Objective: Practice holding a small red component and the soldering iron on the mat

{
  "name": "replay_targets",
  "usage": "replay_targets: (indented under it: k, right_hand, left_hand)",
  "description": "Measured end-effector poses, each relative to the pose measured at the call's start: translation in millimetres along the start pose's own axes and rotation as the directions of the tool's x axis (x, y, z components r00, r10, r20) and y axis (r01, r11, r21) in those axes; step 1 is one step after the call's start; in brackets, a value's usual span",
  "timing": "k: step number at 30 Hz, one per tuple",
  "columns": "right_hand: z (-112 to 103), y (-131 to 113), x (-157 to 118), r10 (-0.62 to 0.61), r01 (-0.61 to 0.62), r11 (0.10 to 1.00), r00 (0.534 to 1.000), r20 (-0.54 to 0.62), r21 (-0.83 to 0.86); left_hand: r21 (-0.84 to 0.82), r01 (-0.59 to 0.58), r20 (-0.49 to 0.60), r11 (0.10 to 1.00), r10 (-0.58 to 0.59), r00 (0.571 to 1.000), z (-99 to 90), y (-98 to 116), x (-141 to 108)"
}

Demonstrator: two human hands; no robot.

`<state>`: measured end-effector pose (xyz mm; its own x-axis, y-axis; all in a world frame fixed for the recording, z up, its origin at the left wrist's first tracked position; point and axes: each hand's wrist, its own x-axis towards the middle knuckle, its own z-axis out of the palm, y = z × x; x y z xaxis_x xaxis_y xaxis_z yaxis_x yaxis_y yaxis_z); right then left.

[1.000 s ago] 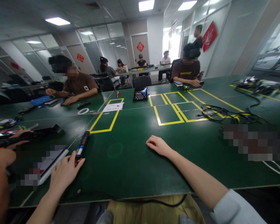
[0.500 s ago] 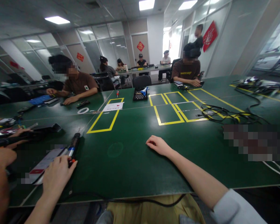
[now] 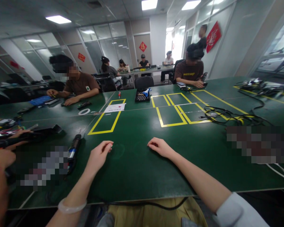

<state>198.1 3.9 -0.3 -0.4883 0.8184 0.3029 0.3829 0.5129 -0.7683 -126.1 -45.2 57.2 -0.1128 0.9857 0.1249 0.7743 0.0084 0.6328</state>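
My left hand (image 3: 99,157), with a pale band on its wrist, is over the green table (image 3: 132,176) beside a faint round mark. Its fingers are pinched together, and a tiny white spot shows at their tips, too small to name. To its right, my right hand (image 3: 159,147) rests on the table with fingers curled in; nothing shows in it. Left of my left hand lies a black cylindrical tool (image 3: 74,148) with a blue band and a thin metal tip, apart from the hand.
Yellow tape outlines (image 3: 172,124) mark the table ahead, with a paper sheet (image 3: 115,107) across one. A black tray (image 3: 142,95) and a red screwdriver (image 3: 119,94) lie farther back. Coiled black cables (image 3: 217,113) lie right. Another person's arm (image 3: 0,176) reaches in at left; co-workers sit opposite.
My left hand has left the black tool and moved right and forward over the table, its fingers now pinched. My right hand stays in place.
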Motion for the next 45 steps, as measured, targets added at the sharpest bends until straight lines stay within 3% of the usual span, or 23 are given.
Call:
replay_targets:
  k: [3, 7, 10, 13, 17, 23, 35, 45]
  right_hand:
    - [-0.2, 0.8, 0.7, 0.046, -0.048, 0.991, 0.999, 0.012, 0.123]
    - [3.8, 7.4, 3.2, 0.113, -0.126, 0.917, 0.992, 0.056, 0.377]
    - [6.7, 10.6, 4.1, 0.1, -0.133, 0.845, 0.991, 0.09, 0.517]
    - [8.0, 8.7, 4.0, 0.055, -0.116, 0.8, 0.991, 0.121, 0.589]
    - [8.6, 6.0, 4.4, 0.039, -0.105, 0.787, 0.992, 0.121, 0.608]
    - [6.9, 10.5, 6.2, 0.145, -0.16, 0.815, 0.987, 0.071, 0.557]
    - [8.8, 12.1, 5.7, 0.115, -0.12, 0.858, 0.993, 0.041, 0.5]
    - [6.3, 11.4, 5.0, 0.186, -0.178, 0.901, 0.982, 0.02, 0.395]
  left_hand:
    - [-0.252, -0.059, 0.176, 0.966, 0.106, 0.979, 39.6, 36.7, 11.4]
    - [-0.483, -0.022, 0.394, 0.875, 0.24, 0.887, 84.3, 70.0, 22.2]
    - [-0.545, 0.036, 0.49, 0.838, 0.284, 0.824, 108.4, 79.5, 26.1]
    - [-0.574, 0.069, 0.507, 0.816, 0.289, 0.812, 122.2, 78.8, 26.3]
    - [-0.612, 0.108, 0.485, 0.784, 0.264, 0.834, 127.5, 74.1, 23.3]
    - [-0.651, 0.183, 0.461, 0.737, 0.192, 0.867, 129.0, 71.5, 21.1]
    - [-0.616, 0.116, 0.468, 0.779, 0.243, 0.849, 127.8, 70.7, 20.3]
    - [-0.639, 0.132, 0.466, 0.758, 0.245, 0.85, 128.5, 69.3, 18.8]
